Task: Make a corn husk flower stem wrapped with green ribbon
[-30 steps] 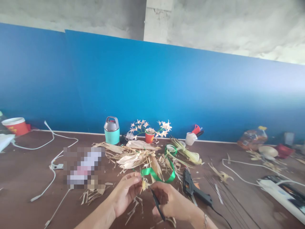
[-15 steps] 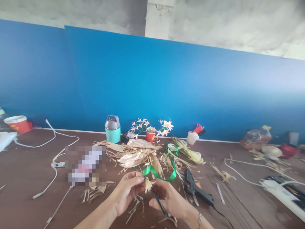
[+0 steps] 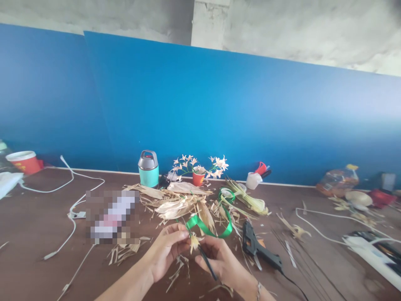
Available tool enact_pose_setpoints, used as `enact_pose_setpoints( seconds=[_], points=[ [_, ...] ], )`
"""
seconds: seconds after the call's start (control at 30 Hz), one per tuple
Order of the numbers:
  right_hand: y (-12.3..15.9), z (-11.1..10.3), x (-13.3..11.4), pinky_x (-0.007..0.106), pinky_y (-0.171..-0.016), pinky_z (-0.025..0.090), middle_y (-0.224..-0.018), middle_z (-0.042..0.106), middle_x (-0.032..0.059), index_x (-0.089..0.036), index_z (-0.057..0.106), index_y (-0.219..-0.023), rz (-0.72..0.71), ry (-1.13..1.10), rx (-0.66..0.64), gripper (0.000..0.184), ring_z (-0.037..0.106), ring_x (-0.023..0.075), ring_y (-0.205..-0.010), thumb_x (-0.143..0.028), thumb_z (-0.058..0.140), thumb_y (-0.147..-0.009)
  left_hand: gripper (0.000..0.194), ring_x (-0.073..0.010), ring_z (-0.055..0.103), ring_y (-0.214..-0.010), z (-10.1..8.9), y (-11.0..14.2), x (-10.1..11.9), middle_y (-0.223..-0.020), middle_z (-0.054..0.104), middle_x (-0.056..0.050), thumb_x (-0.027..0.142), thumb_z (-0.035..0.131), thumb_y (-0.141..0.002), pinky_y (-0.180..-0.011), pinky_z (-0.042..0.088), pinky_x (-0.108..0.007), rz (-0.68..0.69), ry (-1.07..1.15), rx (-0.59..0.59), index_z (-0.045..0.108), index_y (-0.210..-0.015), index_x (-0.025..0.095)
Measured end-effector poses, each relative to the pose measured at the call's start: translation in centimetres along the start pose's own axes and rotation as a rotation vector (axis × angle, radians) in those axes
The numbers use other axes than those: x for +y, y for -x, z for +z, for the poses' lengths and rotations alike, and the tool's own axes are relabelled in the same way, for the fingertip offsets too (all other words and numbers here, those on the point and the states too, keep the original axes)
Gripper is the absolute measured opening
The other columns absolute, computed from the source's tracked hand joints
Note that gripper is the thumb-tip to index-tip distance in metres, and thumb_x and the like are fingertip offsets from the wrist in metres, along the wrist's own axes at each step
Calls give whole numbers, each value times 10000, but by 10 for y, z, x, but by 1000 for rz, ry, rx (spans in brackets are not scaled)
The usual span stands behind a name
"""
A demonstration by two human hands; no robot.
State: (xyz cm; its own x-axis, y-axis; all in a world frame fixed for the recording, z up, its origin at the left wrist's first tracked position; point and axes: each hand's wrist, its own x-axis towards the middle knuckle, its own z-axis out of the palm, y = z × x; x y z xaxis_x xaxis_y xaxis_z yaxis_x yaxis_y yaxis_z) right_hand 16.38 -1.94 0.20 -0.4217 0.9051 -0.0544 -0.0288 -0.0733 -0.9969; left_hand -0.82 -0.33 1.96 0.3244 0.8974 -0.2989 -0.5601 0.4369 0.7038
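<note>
My left hand point(image 3: 166, 251) is closed, its thumb and fingertips pinching the stem of a small pale-yellow husk flower point(image 3: 194, 243). From the pinch a shiny green ribbon point(image 3: 205, 228) curls up and away to the right. In my right hand point(image 3: 226, 260) lies a slim black tool point(image 3: 207, 262), perhaps tweezers, slanting down toward me; its tip is close to the flower. Some of the right fingers are hidden behind the flower and the tool. Just beyond both hands spreads a heap of dry corn husks point(image 3: 175, 207).
A black glue gun point(image 3: 261, 248) with its cord lies to my right. Husk scraps point(image 3: 127, 251) lie to the left. Behind the heap stand a teal flask point(image 3: 148, 175), a red cup point(image 3: 198, 179) of husk flowers and a white cup point(image 3: 252, 181). White cables point(image 3: 73, 209) cross the table.
My right hand has shifted very slightly, and the black tool's angle has barely altered. The left hand keeps its pinch on the flower stem.
</note>
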Motion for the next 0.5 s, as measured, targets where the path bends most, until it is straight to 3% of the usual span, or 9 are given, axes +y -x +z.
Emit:
enact_pose_setpoints(
  seconds=[0.2, 0.5],
  points=[
    [0, 1, -5, 225, -507, 255, -568, 359, -70, -146, 558, -708, 10, 30, 26, 303, 302, 84, -559, -331, 782, -622, 214, -107, 592, -567, 1, 0, 1, -594, 651, -5, 216, 819, -592, -591, 485, -207, 35, -24, -1, 622, -633, 142],
    [-2, -3, 6, 222, -512, 249, -598, 379, -65, -131, 578, -743, 13, 54, 17, 272, 322, 83, -574, -283, 776, -637, 234, -110, 567, -524, 4, 0, 3, -538, 631, 6, 230, 822, -558, -589, 473, -229, 77, -72, 23, 606, -595, 148]
  ],
)
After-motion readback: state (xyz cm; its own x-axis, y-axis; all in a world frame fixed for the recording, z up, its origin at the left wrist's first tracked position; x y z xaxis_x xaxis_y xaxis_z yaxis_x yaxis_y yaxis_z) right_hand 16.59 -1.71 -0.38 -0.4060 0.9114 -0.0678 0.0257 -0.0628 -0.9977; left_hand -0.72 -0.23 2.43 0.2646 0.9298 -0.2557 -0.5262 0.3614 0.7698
